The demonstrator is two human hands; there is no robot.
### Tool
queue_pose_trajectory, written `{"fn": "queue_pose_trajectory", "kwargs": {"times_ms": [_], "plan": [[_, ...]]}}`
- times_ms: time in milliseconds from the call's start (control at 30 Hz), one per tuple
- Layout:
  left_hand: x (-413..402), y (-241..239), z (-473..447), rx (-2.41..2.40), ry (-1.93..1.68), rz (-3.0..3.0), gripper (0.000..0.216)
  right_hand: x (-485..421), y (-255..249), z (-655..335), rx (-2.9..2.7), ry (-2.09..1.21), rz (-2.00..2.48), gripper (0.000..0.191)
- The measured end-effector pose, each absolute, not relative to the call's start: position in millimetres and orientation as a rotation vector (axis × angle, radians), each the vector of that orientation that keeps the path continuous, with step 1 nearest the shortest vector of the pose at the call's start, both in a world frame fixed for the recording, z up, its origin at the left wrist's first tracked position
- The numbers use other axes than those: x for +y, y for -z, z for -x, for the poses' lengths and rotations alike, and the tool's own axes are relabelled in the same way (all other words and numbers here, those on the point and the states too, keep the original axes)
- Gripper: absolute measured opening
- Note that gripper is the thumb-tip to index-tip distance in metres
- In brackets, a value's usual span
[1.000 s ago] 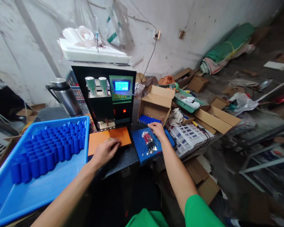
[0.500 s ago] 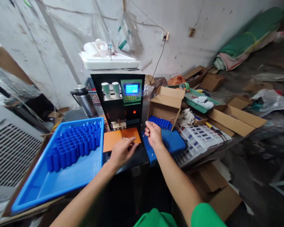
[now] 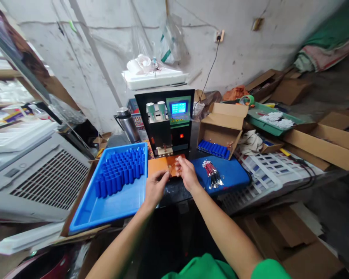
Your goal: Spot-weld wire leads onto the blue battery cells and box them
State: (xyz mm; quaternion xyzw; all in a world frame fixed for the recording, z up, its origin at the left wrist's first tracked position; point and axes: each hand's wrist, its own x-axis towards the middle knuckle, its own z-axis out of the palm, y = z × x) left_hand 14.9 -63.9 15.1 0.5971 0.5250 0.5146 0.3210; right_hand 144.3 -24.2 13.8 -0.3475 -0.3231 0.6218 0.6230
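My left hand (image 3: pixel 157 187) is closed, thumb against forefinger, at the front edge of an orange board (image 3: pixel 155 166). My right hand (image 3: pixel 187 173) pinches just beside it, over the board's right part. A small thin piece shows between the fingertips, too small to name; which hand bears it is unclear. Right behind the board stands a black machine (image 3: pixel 163 133) with a lit blue screen (image 3: pixel 178 107) and a pair of metal tips (image 3: pixel 164 148). To the right, a bundle of red and black wire leads (image 3: pixel 211 174) with white connectors lies on a blue pad (image 3: pixel 235 172).
A blue tray (image 3: pixel 119 211) on the left contains many upright blue cylinders (image 3: pixel 120 172). Behind the pad, an open cardboard box (image 3: pixel 225 122) holds a row of blue cylinders (image 3: pixel 213 148). A steel flask (image 3: pixel 128 126) stands left of the machine, a white plastic basket (image 3: pixel 260 170) far right.
My hands have come together over the orange board; before, the right was farther right, over the blue pad. The wire bundle is now uncovered. The view has swung left.
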Motion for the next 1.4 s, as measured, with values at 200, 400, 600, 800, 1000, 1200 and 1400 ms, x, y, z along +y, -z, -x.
{"fn": "queue_pose_trajectory", "kwargs": {"times_ms": [200,400,600,800,1000,1200,1400], "plan": [[-73.7,-16.3,1.6,1.279,-1.174,-1.435,0.032,-44.7,-2.2,-142.1,-1.242,-1.415,0.810,0.026],[-89.5,-12.7,28.3,1.436,-1.046,-1.694,0.028,-51.5,5.8,-147.4,-1.297,-1.385,0.891,0.023],[-54.9,-26.0,97.2,2.047,-0.548,-2.446,0.035,-47.6,18.4,-148.3,-1.093,-1.382,0.929,0.025],[-31.3,-18.8,110.7,2.221,-0.021,-2.618,0.044,-50.4,25.6,-147.0,-1.104,-1.399,0.965,0.029],[-41.6,-9.4,115.4,2.088,-0.254,-2.477,0.020,-51.1,28.7,-151.1,-1.084,-1.414,0.970,0.029],[-52.6,-18.2,112.5,1.885,-1.037,-2.025,0.014,-48.5,28.8,-156.5,-1.035,-1.397,0.935,0.028],[-33.7,-35.7,55.9,1.620,-1.340,-1.811,0.025,-44.8,24.4,-159.7,-0.992,-1.384,0.941,0.026]]}}
